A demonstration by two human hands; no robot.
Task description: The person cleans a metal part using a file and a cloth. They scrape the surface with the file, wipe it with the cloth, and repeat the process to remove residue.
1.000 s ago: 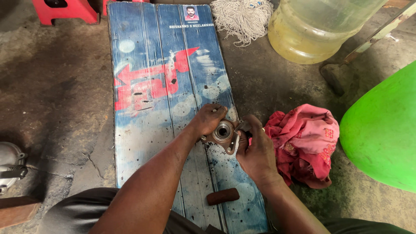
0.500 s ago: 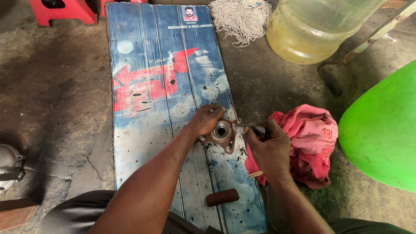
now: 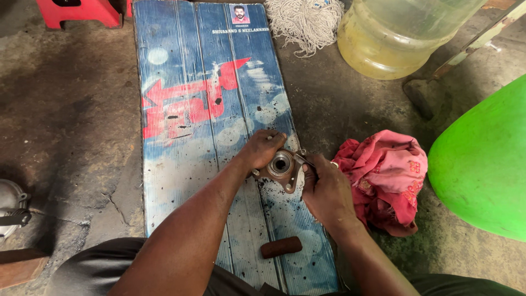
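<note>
The rusty brown metal bearing hub with its shiny round steel centre [image 3: 281, 164] lies on the blue and red printed corrugated sheet [image 3: 186, 109], near that sheet's right edge and a little below its middle. My left hand [image 3: 263, 147] rests on the hub's upper left side, fingers curled over its flange, steadying it. My right hand [image 3: 324, 189] is just to the right of the hub, its grip clenched around a small silvery metal tool [image 3: 303, 159] whose tip touches the hub's right flange; how much of the tool sits inside my fist I cannot tell. Black oily specks dot the sheet right under the hub.

Below the hub, closer to me on the same sheet, lies a short dark brown cylindrical piece [image 3: 281, 247]. To the right of the hub, off the sheet on the stained concrete floor [image 3: 71, 109], sits a crumpled pink-red rag [image 3: 386, 175], touching my right hand's far side. Further right of the hub curves a bright green plastic surface [image 3: 485, 164]. Above and to the right of the hub stands a large clear plastic jar with yellowish liquid [image 3: 394, 35], and beside it a bundle of white cotton string [image 3: 304, 22]. Far left of the hub, at the edge of view, is a grey metal casing [image 3: 11, 205]
</note>
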